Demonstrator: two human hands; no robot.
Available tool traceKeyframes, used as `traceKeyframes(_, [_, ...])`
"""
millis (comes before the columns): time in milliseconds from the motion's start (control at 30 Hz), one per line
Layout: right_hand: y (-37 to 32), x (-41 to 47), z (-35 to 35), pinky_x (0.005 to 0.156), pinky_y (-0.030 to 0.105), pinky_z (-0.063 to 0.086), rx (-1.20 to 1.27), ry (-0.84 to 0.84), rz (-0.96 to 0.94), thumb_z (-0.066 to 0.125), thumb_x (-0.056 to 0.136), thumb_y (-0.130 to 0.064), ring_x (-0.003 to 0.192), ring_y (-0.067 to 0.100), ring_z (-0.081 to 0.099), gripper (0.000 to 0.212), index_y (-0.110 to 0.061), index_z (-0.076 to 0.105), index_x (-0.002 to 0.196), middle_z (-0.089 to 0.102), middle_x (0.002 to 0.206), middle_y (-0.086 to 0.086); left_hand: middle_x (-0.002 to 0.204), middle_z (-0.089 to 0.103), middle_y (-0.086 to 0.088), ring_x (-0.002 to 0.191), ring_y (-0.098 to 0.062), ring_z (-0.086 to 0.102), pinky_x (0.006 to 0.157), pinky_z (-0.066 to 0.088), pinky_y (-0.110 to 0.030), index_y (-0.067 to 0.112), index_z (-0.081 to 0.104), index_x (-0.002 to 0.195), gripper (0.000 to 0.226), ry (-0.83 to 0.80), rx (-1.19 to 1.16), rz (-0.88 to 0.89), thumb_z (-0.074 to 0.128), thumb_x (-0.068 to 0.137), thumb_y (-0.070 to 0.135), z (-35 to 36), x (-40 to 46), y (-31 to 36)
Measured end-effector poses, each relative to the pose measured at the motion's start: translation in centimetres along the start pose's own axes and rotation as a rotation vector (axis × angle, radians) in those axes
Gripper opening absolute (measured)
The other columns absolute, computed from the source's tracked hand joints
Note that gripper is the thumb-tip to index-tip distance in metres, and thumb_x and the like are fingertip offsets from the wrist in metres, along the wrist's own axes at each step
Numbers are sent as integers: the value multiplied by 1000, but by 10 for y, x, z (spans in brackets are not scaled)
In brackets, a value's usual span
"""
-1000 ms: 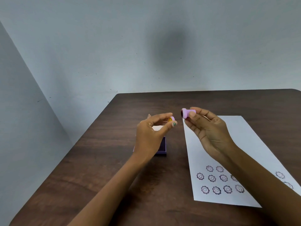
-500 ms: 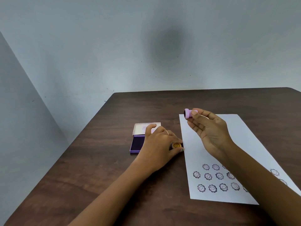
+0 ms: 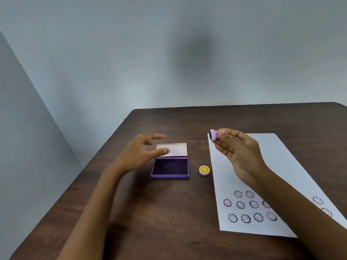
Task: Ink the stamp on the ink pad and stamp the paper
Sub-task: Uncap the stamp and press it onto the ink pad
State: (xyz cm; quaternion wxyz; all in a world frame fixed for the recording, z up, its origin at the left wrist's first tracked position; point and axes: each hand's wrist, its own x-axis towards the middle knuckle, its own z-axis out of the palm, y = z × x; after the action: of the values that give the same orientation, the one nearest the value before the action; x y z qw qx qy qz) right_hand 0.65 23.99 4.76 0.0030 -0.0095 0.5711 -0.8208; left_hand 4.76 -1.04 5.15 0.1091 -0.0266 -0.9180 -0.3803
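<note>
My right hand (image 3: 238, 151) holds a small pink stamp (image 3: 214, 134) raised above the top left corner of the white paper (image 3: 262, 166), its dark face turned left. The paper carries several purple smiley flower prints (image 3: 246, 207) near its front edge. A purple ink pad (image 3: 170, 168) lies open on the table, its pale lid (image 3: 174, 149) folded back behind it. My left hand (image 3: 139, 154) hovers empty, fingers spread, just left of the pad and blurred. The stamp's pink cap with a yellow smiley top (image 3: 204, 170) rests on the table between pad and paper.
The dark wooden table (image 3: 159, 212) has its left edge running diagonally and its back edge against a pale wall (image 3: 169, 53). A corner of the wall stands at the far left.
My left hand set the yellow-topped cap down beside the paper, let go of it and moved up and left over the pad's left side. My right hand stays raised with the stamp.
</note>
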Motion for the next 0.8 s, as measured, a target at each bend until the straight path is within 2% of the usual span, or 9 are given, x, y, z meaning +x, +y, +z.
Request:
traceKeyframes(100, [2, -2, 1, 80, 30, 54, -66, -32, -25, 64, 79, -11, 95, 27, 67, 32, -4, 61, 111, 66, 110, 17, 108, 68, 7, 96, -12, 64, 68, 49, -8, 24, 67, 108, 38, 38, -129, -92, 79, 72, 27, -16, -9, -24])
traceKeyframes(167, [5, -3, 2, 76, 26, 56, -122, -55, -57, 64, 80, -12, 91, 25, 67, 31, -4, 61, 109, 67, 108, 15, 103, 69, 8, 95, -11, 64, 70, 48, -9, 24, 68, 103, 39, 31, -140, -142, 80, 67, 31, -21, -15, -35])
traceKeyframes(300, [11, -8, 5, 77, 27, 57, -295, -93, -159, 69, 77, -14, 89, 23, 68, 28, -7, 64, 103, 70, 102, 13, 106, 66, 19, 102, 5, 58, 78, 41, -9, 33, 67, 103, 52, -113, -96, -176, 79, 55, 47, -22, -18, -41])
traceKeyframes(433, [15, -15, 12, 70, 16, 56, -481, -179, -277, 74, 72, -20, 84, 14, 69, 25, -12, 67, 95, 72, 93, 5, 114, 57, 25, 105, 18, 47, 76, 35, 2, 40, 63, 106, 51, -230, -23, -131, 84, 60, 42, -20, -17, -40])
traceKeyframes(500, [15, -18, 18, 68, 14, 55, -533, -244, -312, 75, 71, -20, 81, 12, 69, 24, -14, 68, 94, 72, 91, 1, 121, 53, 19, 112, 7, 46, 85, 33, -4, 43, 62, 105, 51, -243, 7, -119, 86, 60, 42, -19, -16, -41])
traceKeyframes(567, [13, -19, 25, 69, 16, 56, -560, -326, -331, 75, 72, -18, 79, 11, 69, 22, -15, 69, 92, 73, 89, 0, 128, 47, 16, 122, -5, 39, 100, 34, -22, 48, 61, 105, 56, -263, 43, -115, 86, 55, 49, -18, -16, -41])
traceKeyframes(633, [11, -19, 37, 71, 21, 57, -599, -411, -343, 75, 73, -18, 80, 11, 69, 20, -15, 69, 92, 73, 89, 0, 129, 41, 21, 128, -10, 33, 110, 29, -38, 53, 58, 105, 63, -275, 85, -118, 83, 47, 60, -16, -17, -41])
traceKeyframes(700, [10, -16, 51, 72, 23, 57, -661, -474, -362, 75, 73, -17, 82, 13, 68, 20, -15, 68, 92, 73, 90, 2, 127, 38, 24, 129, -11, 30, 113, 26, -44, 55, 57, 105, 66, -276, 109, -124, 81, 45, 63, -15, -17, -41])
traceKeyframes(800, [14, -9, 71, 69, 23, 55, -769, -511, -409, 75, 74, -19, 79, 13, 66, 20, -17, 69, 92, 72, 88, 1, 127, 37, 22, 129, -11, 29, 113, 26, -44, 56, 55, 107, 66, -271, 122, -131, 82, 47, 62, -15, -17, -42])
